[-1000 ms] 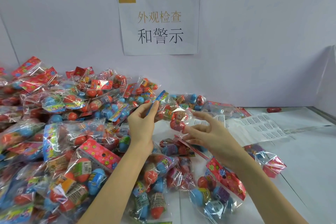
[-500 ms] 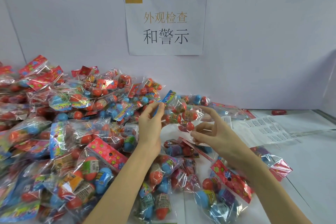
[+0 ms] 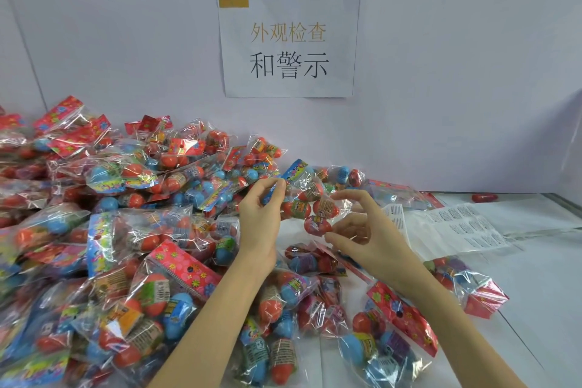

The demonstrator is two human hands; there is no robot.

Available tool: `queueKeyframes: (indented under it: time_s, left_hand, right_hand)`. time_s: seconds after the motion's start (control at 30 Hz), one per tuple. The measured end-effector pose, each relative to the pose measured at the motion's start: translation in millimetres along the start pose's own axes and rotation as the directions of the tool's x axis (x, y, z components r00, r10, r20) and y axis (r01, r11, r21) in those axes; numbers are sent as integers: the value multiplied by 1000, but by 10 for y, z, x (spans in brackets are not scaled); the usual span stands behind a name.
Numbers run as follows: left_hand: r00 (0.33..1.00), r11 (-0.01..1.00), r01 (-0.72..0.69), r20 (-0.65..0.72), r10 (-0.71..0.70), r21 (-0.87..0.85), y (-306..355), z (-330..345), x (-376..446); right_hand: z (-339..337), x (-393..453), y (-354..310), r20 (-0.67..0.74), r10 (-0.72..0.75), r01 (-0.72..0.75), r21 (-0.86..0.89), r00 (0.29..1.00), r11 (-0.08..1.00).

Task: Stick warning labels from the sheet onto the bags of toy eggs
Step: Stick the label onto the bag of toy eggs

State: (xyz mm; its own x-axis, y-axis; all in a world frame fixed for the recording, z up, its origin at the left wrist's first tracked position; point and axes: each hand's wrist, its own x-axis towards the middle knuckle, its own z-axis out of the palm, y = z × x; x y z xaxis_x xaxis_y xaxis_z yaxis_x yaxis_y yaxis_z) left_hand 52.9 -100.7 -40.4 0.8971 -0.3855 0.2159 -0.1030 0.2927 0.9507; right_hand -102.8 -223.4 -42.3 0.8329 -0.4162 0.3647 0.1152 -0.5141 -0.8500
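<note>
While held by two hands [image 3: 259, 214] [image 3: 362, 236]: one bag [image 3: 310, 201], four visible eggs [image 3: 316, 225].

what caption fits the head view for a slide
Left hand pinches a bag of toy eggs above the pile; right hand touches it.

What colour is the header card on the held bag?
Blue header card, seen from the head view.

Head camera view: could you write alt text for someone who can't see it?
A person's left hand pinches a clear plastic bag of red toy eggs by its blue header, right hand touching it. A heap of similar bags lies left, a white label sheet right.
</note>
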Motion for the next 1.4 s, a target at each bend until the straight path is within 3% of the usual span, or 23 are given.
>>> queueKeyframes:
  time_s: [0.2,0.37,0.77,0.83,0.97,1.1,1.27,1.4]
  left_hand:
    - [1000,1000,-19,-1,19,-4,6,11,-13]
    - [1000,1000,-18,3,18,4,4,2,-15]
    - [1000,999,21,8,-22,27,43,15,-56]
    - [995,997,75,60,-75,-10,75,29,-74]
    - [936,977,209,300,-187,-43,46,72,-123]
    - [965,992,121,238,-108,-43,-8,84,-125]
    - [967,982,137,234,-103,-131,-15,63,-88]
    - [965,994,84,254,-65,-67,6,76,-123]
  right_hand:
    - [21,-12,-2,27,30,-32,79,999,996]
    - [25,-4,37,-29,7,-5,64,1000,998]
    - [61,6,17,13,54,-54,64,998,996]
    - [61,5,14,-17,63,-62,75,998,995]
    - [50,3,25,-80,71,-63,100,994,993]
    - [48,5,-9,-84,64,-57,86,994,995]
    - [51,-5,-53,-52,29,-30,-1,998,1000]
    - [55,-24,-73,-23,4,-3,17,1000,1000]
